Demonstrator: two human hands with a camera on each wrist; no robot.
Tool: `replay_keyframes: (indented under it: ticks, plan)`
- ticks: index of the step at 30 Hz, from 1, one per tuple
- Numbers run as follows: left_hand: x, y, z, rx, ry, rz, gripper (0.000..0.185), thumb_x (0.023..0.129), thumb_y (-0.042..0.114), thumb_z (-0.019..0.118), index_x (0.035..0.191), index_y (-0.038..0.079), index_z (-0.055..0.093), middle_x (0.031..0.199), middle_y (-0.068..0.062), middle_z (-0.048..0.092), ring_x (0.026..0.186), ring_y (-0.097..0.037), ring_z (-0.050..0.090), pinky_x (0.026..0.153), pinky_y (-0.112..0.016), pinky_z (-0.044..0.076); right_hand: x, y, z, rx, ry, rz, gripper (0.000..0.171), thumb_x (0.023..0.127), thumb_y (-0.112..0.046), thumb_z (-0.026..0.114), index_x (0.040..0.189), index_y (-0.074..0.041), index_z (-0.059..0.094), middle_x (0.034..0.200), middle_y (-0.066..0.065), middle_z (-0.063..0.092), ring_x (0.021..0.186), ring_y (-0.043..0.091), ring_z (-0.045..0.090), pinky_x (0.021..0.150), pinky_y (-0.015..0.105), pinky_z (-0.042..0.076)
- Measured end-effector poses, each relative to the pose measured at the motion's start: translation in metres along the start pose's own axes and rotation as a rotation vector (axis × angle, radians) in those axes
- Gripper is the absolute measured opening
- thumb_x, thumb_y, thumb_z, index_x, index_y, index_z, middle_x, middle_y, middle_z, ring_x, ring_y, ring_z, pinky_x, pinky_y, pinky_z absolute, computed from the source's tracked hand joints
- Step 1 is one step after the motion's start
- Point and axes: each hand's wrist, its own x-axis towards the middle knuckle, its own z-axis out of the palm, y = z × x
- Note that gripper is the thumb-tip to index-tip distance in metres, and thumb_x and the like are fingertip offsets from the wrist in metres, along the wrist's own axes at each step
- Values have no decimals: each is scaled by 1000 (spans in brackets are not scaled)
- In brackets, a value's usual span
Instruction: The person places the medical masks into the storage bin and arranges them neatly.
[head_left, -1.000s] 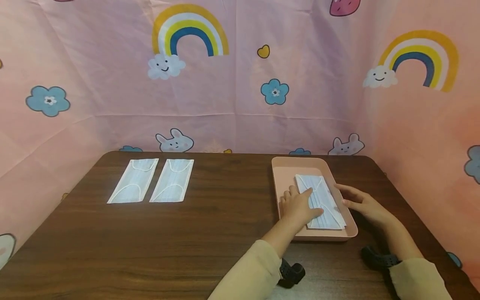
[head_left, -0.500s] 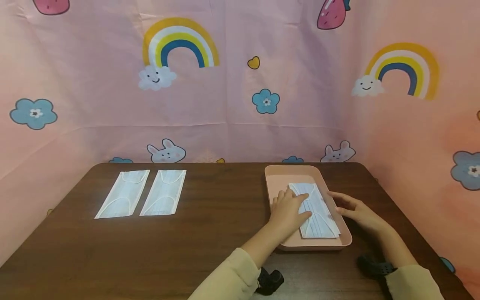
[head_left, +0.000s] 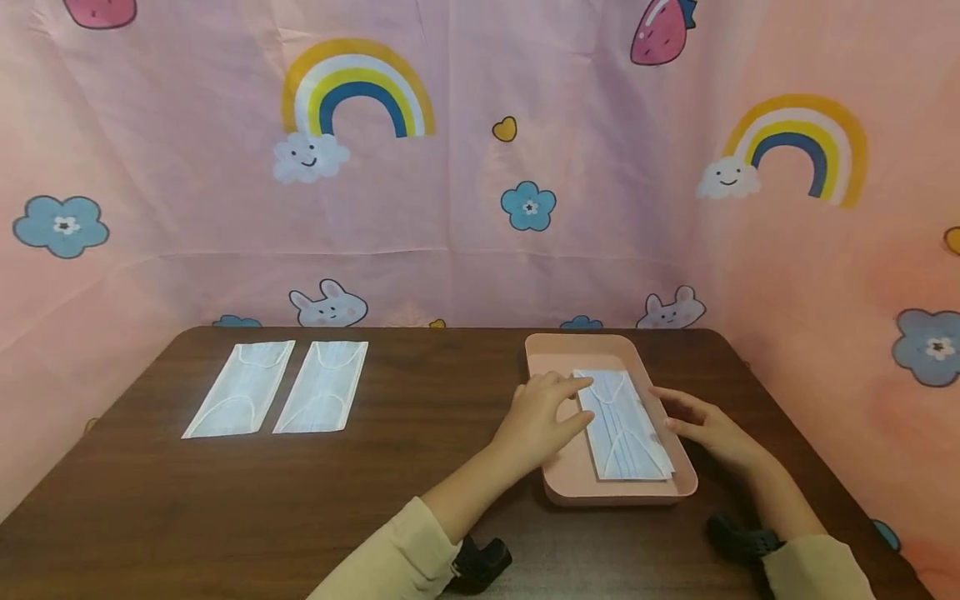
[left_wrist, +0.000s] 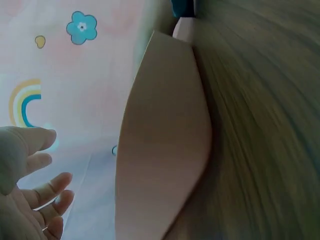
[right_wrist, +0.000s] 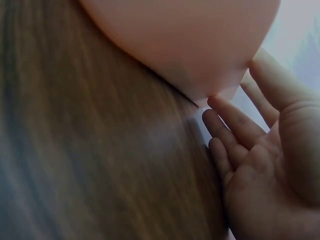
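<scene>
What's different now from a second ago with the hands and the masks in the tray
The left hand has slid off the masks in the tray toward the tray's left side, so only its fingertips reach their far left corner. It gripped nothing. The right hand stays open against the right rim of the pink tray. The two masks on the table lie as before.

A dark brown wooden table (head_left: pixel 420 483) with rounded corners fills the lower half of the head view. Pink cloth (head_left: pixel 465 250) hangs behind it at 12 o'clock and along both sides, printed with rainbows (head_left: pixel 357 83), smiling clouds, blue flowers (head_left: pixel 528 205), bunnies (head_left: pixel 327 304), strawberries and small yellow hearts. Soft, even light falls across the cloth, which shows faint creases.
</scene>
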Motion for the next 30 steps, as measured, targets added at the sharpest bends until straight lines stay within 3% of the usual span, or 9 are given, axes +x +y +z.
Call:
replay_keyframes:
  ticks: [5, 10, 15, 19, 24, 28, 30]
  plan:
    - [-8, -16, -27, -34, 28, 13, 42, 91, 27, 67, 131, 17, 60, 111, -2, 62, 98, -17, 52, 80, -35, 37, 6, -2, -3, 9, 0, -8, 51, 98, -14, 54, 145, -5, 37, 147, 24, 33, 131, 45, 31, 98, 67, 29]
    - [-21, -40, -47, -65, 66, -22, 42, 90, 24, 69, 131, 16, 60, 109, -1, 61, 99, -20, 54, 85, -42, 40, 8, -2, -2, 4, -14, -11, 51, 98, -14, 54, 146, -5, 37, 147, 25, 32, 131, 45, 31, 98, 65, 30]
    - [-36, -60, -65, -96, 106, -67, 43, 90, 23, 69, 131, 15, 60, 108, 1, 61, 100, -19, 54, 84, -43, 43, 4, 1, -1, -31, -9, 12, 51, 98, -14, 55, 145, -5, 39, 146, 23, 35, 127, 28, 39, 96, 47, 40]
    - [-46, -75, -81, -103, 145, -95, 44, 89, 21, 70, 131, 15, 60, 106, 1, 61, 98, -19, 55, 81, -41, 46, 2, 1, -1, -38, -5, 31, 51, 98, -17, 55, 145, -7, 39, 146, 20, 36, 125, 18, 41, 93, 35, 41]
    - [-62, -97, -100, -97, 156, -132, 46, 90, 18, 69, 133, 9, 56, 106, -5, 62, 98, -24, 58, 81, -45, 49, 0, 0, 0, -57, -6, 27, 51, 98, -17, 55, 145, -5, 39, 146, 23, 36, 126, 30, 40, 93, 40, 42]
    - [-75, -115, -115, -65, 175, -164, 48, 89, 17, 70, 133, 7, 56, 106, -8, 63, 97, -28, 59, 78, -47, 50, -1, -1, 1, -64, 2, 31, 51, 98, -18, 56, 145, -6, 40, 146, 22, 36, 126, 29, 40, 94, 40, 41]
    - [-82, -124, -120, -45, 172, -180, 50, 89, 18, 70, 134, 8, 54, 106, -9, 63, 98, -28, 59, 78, -46, 50, -1, -2, 1, -56, -5, 14, 51, 98, -16, 55, 145, -3, 38, 146, 24, 35, 127, 34, 39, 96, 47, 40]
